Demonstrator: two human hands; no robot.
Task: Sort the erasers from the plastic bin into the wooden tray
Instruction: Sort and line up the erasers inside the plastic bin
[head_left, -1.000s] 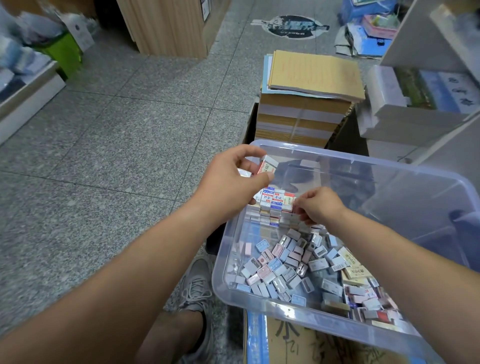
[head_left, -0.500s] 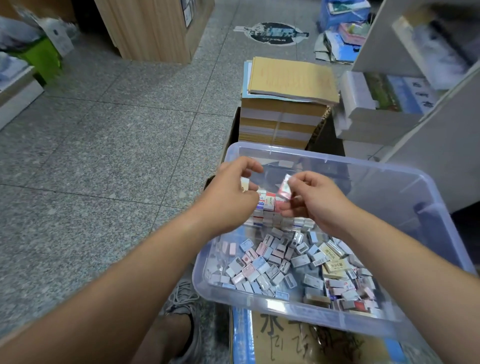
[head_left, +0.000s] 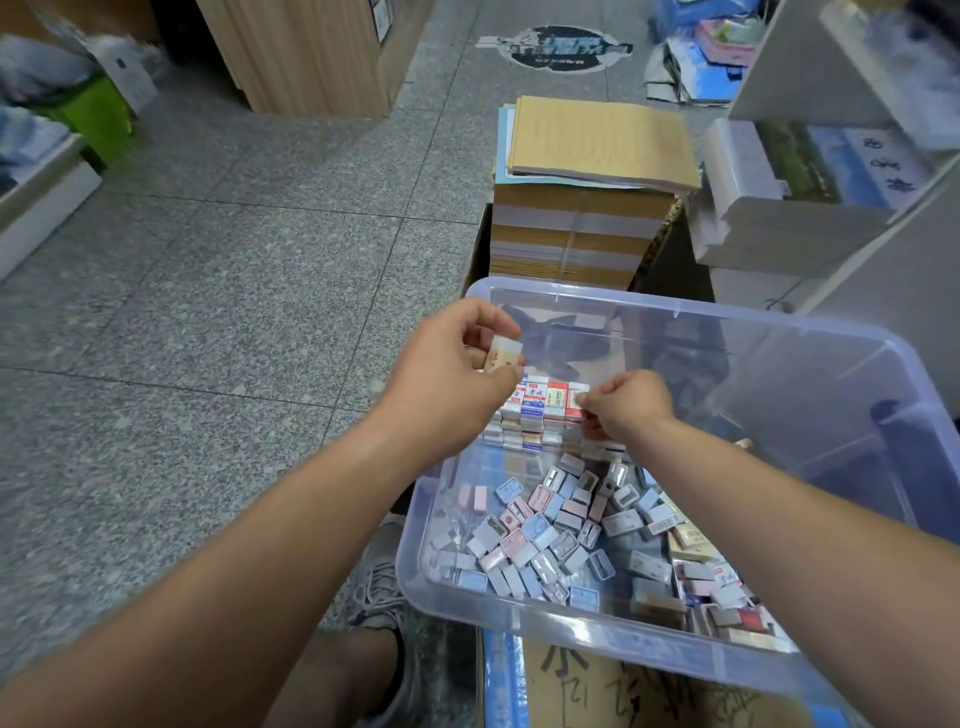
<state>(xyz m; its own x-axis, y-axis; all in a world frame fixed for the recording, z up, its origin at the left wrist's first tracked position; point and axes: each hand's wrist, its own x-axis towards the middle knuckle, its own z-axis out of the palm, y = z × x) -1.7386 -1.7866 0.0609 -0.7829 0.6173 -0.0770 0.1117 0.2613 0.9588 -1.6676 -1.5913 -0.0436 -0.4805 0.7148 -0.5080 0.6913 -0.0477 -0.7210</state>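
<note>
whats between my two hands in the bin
In the head view, a tidy block of wrapped erasers stands between the left hand, which pinches one loose eraser, and the right hand, which pinches the block's end.

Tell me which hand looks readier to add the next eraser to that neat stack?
Probably the left hand: it holds an eraser close to the stack, while the right hand pinches the stack's end.
</note>
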